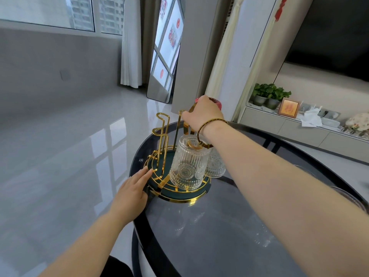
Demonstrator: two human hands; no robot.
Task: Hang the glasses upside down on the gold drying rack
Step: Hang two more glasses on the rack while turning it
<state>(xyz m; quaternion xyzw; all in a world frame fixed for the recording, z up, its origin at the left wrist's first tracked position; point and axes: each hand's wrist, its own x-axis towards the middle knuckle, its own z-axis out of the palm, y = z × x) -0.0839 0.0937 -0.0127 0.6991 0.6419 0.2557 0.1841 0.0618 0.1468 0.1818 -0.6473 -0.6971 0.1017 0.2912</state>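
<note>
The gold drying rack (pixel 162 136) stands on a dark green round tray with a gold rim (pixel 179 195) at the far left edge of the table. A ribbed clear glass (pixel 188 162) hangs upside down on one gold post. A second ribbed glass (pixel 215 165) hangs behind it, partly hidden by my right forearm. My right hand (pixel 203 114) is closed around the top of the rack's central gold handle. My left hand (pixel 131 193) lies flat with fingers extended, its fingertips touching the tray's left rim.
The round dark glass table (pixel 229 236) has a black rim, with shiny grey floor past its left edge. A floor mirror (pixel 163 62) leans against the wall. A low cabinet (pixel 289 124) at right holds potted plants, a picture frame and tissues.
</note>
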